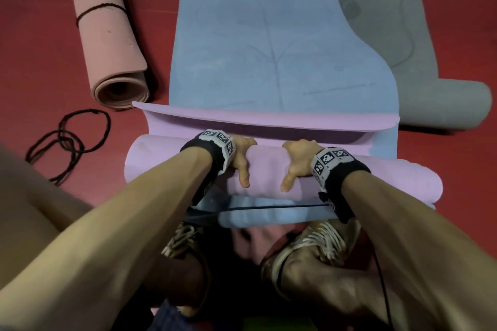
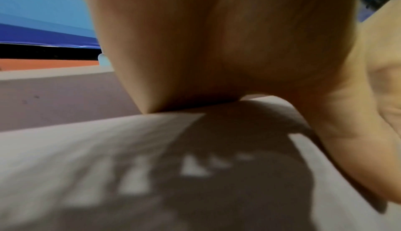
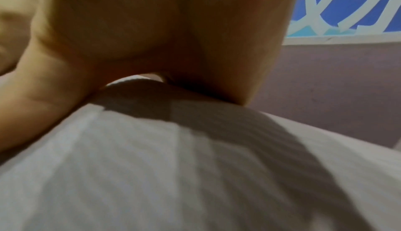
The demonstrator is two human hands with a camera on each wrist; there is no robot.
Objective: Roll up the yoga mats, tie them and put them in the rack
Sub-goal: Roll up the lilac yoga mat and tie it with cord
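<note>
Lilac roll [image 1: 269, 169] with blue mat face [image 1: 269, 35], half wound

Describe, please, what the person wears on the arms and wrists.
The forearms are bare, with no sleeves. The left hand and the right hand each have a black wrist band carrying a white block with black square markers. A thin black cable runs beneath the wrists.

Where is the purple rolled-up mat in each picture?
Head: the purple rolled foam yoga mat lies across the middle, under the left hand and right hand.
Left wrist: fills the bottom.
Right wrist: fills the bottom.
Shared landmark: the palms pressing on the roll.
</note>
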